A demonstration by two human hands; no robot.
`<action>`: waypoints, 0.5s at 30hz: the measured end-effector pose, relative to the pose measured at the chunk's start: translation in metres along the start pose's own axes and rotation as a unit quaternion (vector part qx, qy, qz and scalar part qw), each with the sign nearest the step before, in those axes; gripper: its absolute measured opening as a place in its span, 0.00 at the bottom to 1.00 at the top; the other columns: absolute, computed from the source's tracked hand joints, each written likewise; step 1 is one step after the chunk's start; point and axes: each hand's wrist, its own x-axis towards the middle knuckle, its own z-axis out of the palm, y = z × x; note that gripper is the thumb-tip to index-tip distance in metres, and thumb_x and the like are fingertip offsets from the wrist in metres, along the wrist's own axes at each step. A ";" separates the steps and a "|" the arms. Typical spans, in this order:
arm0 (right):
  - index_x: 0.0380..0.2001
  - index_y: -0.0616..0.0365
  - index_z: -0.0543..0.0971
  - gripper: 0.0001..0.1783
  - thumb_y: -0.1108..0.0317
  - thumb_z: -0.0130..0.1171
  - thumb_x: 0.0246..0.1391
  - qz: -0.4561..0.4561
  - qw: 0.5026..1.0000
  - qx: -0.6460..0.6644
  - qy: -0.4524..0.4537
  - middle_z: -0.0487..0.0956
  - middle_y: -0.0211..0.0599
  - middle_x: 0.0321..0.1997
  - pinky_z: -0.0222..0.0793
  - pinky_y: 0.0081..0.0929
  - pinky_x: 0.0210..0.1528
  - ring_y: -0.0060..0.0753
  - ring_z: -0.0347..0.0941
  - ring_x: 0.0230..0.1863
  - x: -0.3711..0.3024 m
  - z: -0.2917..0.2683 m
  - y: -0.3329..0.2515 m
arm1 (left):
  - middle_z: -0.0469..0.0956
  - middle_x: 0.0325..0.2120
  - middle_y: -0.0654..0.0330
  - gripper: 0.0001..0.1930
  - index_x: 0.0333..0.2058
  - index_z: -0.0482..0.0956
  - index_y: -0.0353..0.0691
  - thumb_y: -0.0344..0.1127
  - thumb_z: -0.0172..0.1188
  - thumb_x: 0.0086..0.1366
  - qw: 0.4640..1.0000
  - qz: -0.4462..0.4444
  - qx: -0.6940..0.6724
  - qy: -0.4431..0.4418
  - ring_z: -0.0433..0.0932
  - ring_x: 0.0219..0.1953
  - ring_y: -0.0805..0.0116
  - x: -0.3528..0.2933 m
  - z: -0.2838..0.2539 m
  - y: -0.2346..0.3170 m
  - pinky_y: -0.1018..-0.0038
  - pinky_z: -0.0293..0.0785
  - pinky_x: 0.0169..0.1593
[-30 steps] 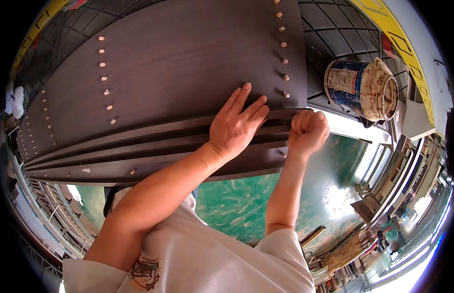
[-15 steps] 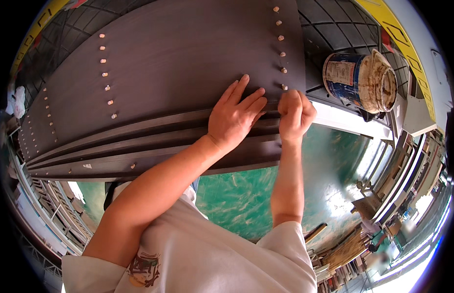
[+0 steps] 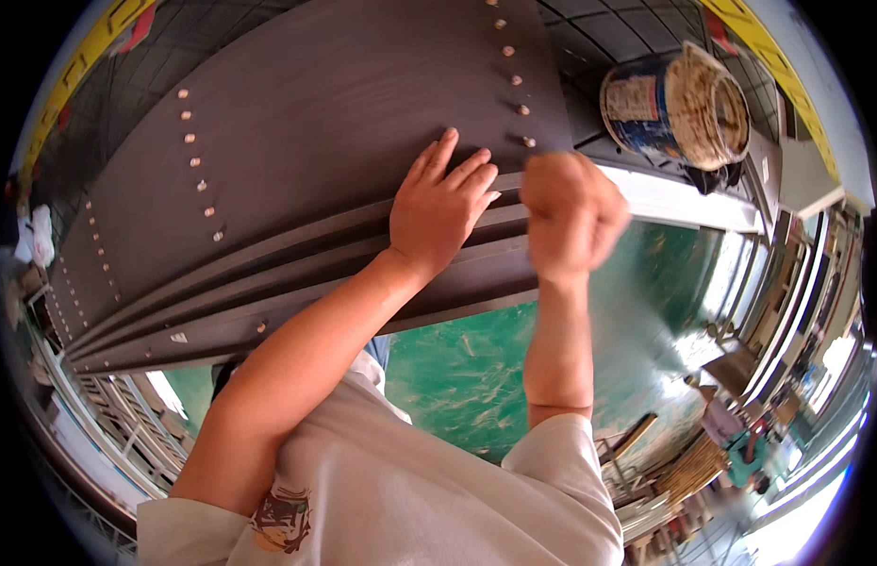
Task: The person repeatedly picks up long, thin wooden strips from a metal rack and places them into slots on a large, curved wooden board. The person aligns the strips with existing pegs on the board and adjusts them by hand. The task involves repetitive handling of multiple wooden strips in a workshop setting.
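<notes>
A stack of dark brown boards (image 3: 344, 113) lies in front of me, the lower ones showing as stepped edges on my side. Rows of small pale wooden dowels (image 3: 523, 110) stand up from the top board. My left hand (image 3: 437, 212) rests palm down on the near edges of the stack, its fingers spread and pointing away from me. Above the stack's right end, my right hand (image 3: 572, 215) is closed into a fist, slightly smeared by motion. Nothing shows sticking out of it. The nearest dowel of the right-hand row is just beyond this fist.
To the right of the boards, a stained white and blue bucket (image 3: 674, 108) lies tipped on a dark surface. Below the stack is a green floor (image 3: 467, 387). Wood pieces (image 3: 688, 472) and a person (image 3: 745, 457) appear at the lower right.
My right fist has come up off the board edge and looks larger. My left hand stays flat on the boards. The whole view has shifted slightly.
</notes>
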 end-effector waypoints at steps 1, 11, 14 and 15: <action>0.19 0.65 0.71 0.19 0.68 0.51 0.64 0.067 0.995 -0.068 -0.003 0.66 0.26 0.14 0.53 0.23 0.21 0.18 0.61 0.18 0.006 -0.001 0.023 | 0.82 0.50 0.65 0.14 0.42 0.83 0.44 0.39 0.69 0.58 1.000 0.004 -0.007 0.003 0.72 0.62 0.52 0.002 0.002 0.000 0.59 0.71 0.62; 0.21 0.66 0.74 0.16 0.65 0.53 0.58 0.169 0.982 -0.070 0.037 0.69 0.44 0.16 0.65 0.35 0.23 0.37 0.65 0.17 0.009 -0.015 0.055 | 0.83 0.48 0.59 0.16 0.49 0.81 0.42 0.35 0.65 0.63 0.998 0.050 -0.002 -0.035 0.75 0.58 0.44 0.003 0.005 0.013 0.57 0.71 0.60; 0.19 0.62 0.72 0.15 0.64 0.54 0.56 0.002 0.993 0.059 0.099 0.72 0.40 0.17 0.68 0.37 0.25 0.42 0.68 0.17 -0.011 0.006 0.011 | 0.83 0.49 0.54 0.16 0.48 0.81 0.38 0.36 0.65 0.64 0.987 -0.077 -0.106 -0.095 0.75 0.60 0.48 0.008 -0.001 0.030 0.60 0.71 0.61; 0.16 0.61 0.69 0.17 0.67 0.55 0.57 -0.072 0.992 0.052 0.088 0.68 0.39 0.15 0.65 0.38 0.24 0.39 0.65 0.16 -0.022 0.018 -0.011 | 0.83 0.49 0.53 0.16 0.48 0.81 0.38 0.38 0.65 0.65 0.982 -0.115 -0.110 -0.103 0.74 0.61 0.49 0.007 -0.015 0.034 0.60 0.71 0.61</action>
